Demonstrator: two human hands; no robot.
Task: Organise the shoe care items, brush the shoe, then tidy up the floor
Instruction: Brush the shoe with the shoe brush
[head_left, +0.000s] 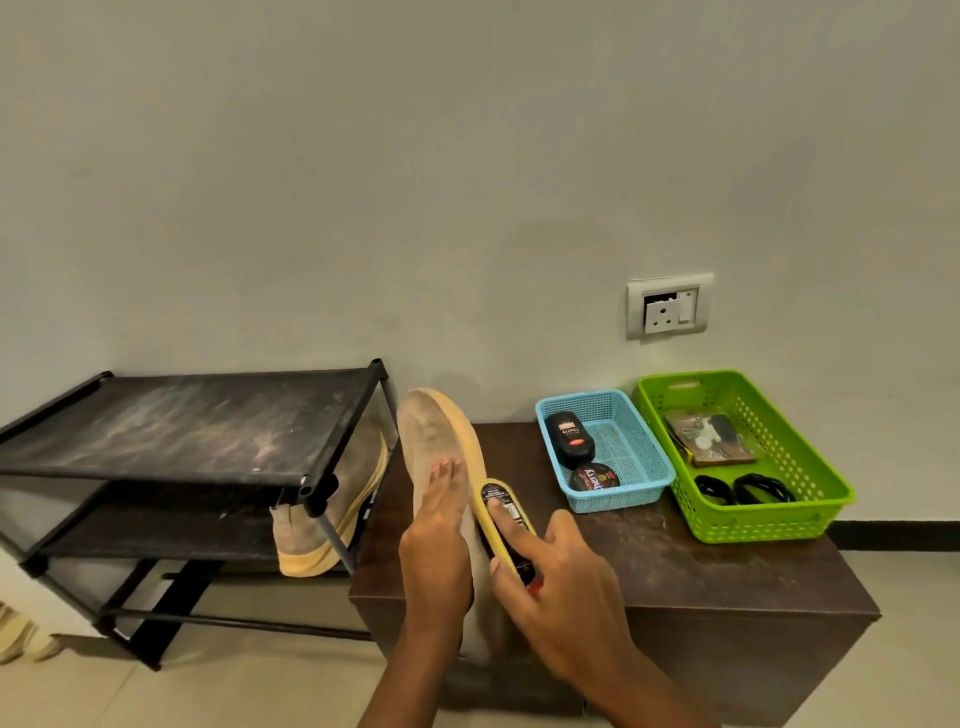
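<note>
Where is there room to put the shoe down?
The brown bench top is bare in front of the blue basket and green basket. The black rack's top shelf is bare too. Both baskets hold things.

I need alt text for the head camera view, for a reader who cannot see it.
A person's left hand steadies a beige shoe, toe up, while the right hand holds a yellow brush against its sole edge. On the dark bench stand a blue basket with shoe polish and a green basket; a black shoe rack is at left.
</note>
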